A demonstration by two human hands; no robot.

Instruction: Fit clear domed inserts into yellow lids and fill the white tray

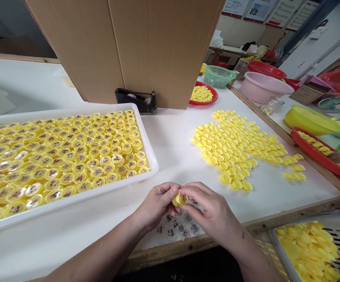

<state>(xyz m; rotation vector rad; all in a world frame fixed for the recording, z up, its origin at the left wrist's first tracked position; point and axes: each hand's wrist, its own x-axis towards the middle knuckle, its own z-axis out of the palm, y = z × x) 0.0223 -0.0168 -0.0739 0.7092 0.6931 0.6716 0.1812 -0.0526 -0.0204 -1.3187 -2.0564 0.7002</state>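
Note:
Near the table's front edge, my left hand (pixel 158 205) is closed around a small yellow round plastic cup (pixel 177 199), thumb on top. My right hand (pixel 209 207) pinches the right side of this cup, where a small dark print shows inside; whether it also holds a separate piece I cannot tell. Under both hands lie several clear round pieces with dark animal-like prints (pixel 175 224), partly covered by my fingers. To the left, a white tray (pixel 154 164) is filled with rows of yellow round pieces bearing similar prints (pixel 98 182).
A spread of plain yellow pieces (pixel 228 150) lies to the right. A black tape dispenser (pixel 136 101) stands before a tall cardboard box (pixel 155 51). Behind are a red bowl (pixel 214 96) and green basket (pixel 219 75). A bin of yellow pieces (pixel 308 250) sits below, front right.

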